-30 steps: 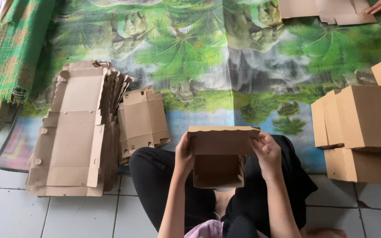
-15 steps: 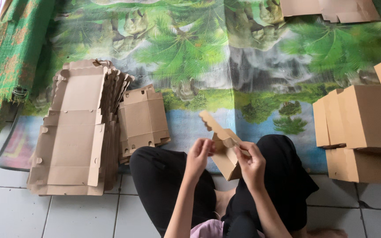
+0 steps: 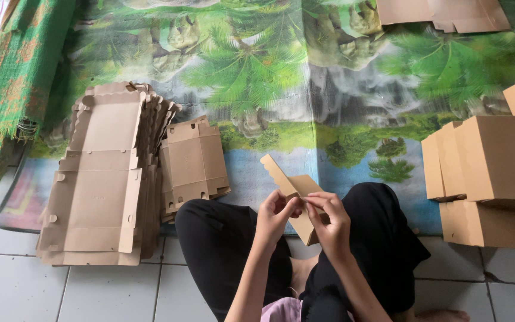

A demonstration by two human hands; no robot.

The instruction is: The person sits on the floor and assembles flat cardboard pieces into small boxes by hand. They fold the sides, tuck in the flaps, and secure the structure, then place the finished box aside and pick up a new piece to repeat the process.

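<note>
Matt brown cardboard box (image 3: 296, 194); glossy printed mat (image 3: 281, 89).

Cardboard box (image 3: 293, 194), square-on 1 s ago, now tilted edge-on (both hands pinching).

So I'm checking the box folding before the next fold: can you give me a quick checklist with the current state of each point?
1. Both hands on the piece: ok, left hand and right hand pinch the cardboard piece.
2. Piece clear of the floor: ok, held above the lap.
3. Folds seated: cannot tell, fingers cover them.
4. Flat blanks within reach: ok, large stack and smaller stack lie at the person's left.
5. Folded boxes out of the way: ok, stacked at the right.
</note>
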